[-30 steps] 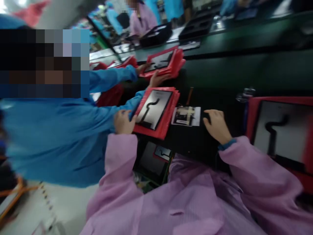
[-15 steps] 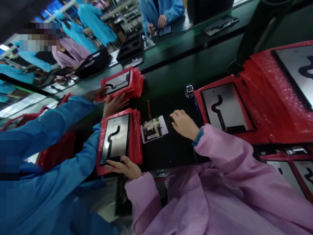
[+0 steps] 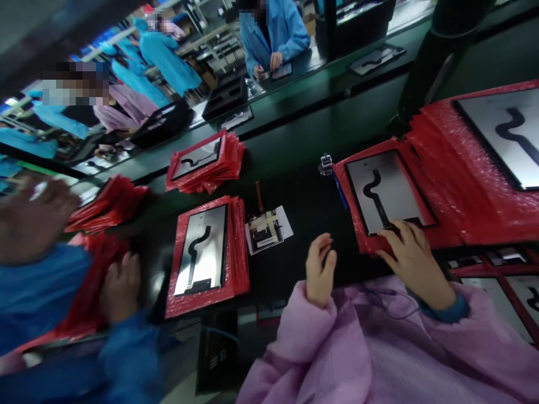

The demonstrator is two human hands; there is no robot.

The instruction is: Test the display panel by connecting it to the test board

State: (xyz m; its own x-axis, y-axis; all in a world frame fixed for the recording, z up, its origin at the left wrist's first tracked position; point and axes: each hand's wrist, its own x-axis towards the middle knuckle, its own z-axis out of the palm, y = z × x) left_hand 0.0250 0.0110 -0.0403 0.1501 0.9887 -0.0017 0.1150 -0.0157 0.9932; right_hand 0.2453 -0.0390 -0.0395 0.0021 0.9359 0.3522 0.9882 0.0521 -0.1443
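Fingers of right hand (image 3: 415,259) touching panel (image 3: 385,192); left hand (image 3: 320,270) empty.

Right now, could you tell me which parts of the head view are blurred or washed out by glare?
In the head view, the co-worker's blue sleeve at the left edge is motion-smeared. The right hand and left hand are fairly sharp. The panel under the right hand and the panel on the red stack show pale reflections. The whole frame is tilted, with straight edges bowed.

A small taped board (image 3: 265,229) lies beside a red stack (image 3: 208,255), a co-worker's sleeve (image 3: 37,292) nearby.
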